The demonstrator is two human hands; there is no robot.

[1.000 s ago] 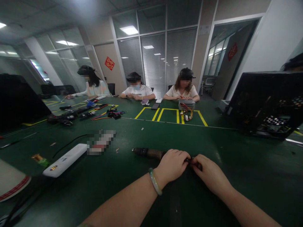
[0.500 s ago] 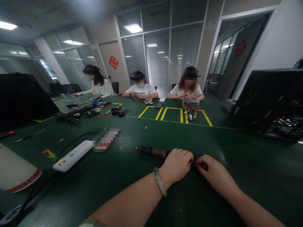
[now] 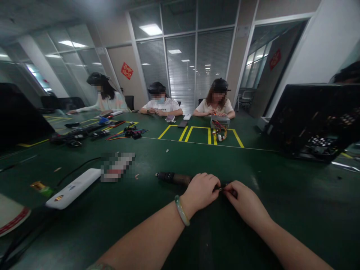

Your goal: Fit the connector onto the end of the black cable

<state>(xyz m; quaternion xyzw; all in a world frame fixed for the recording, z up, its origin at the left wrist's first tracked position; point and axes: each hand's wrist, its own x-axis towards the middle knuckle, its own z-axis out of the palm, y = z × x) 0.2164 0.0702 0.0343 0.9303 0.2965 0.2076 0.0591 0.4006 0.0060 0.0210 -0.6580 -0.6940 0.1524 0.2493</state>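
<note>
A dark electric screwdriver (image 3: 181, 179), brownish in the middle with a black collar and a small metal tip pointing left, lies low over the green table. Its back part is hidden under my left hand (image 3: 201, 190), whose fingers are closed around it. Just to the right, my right hand (image 3: 241, 197) pinches thumb against fingertips, close to my left fingertips. A tiny shiny bit shows between the two hands, too small to name. A pale green bangle (image 3: 181, 210) circles my left wrist.
On the left lie a white power bank (image 3: 74, 188), a small green bottle with a gold cap (image 3: 42, 188) and a paper cup (image 3: 12, 215). A black computer case (image 3: 312, 123) stands right. Cables (image 3: 131, 131) and a grey power supply (image 3: 220, 122) sit before three people opposite.
The view has swung slightly right, so the table items appear farther left. Both hands keep their closed grips near the screwdriver's back end, with small finger shifts.
</note>
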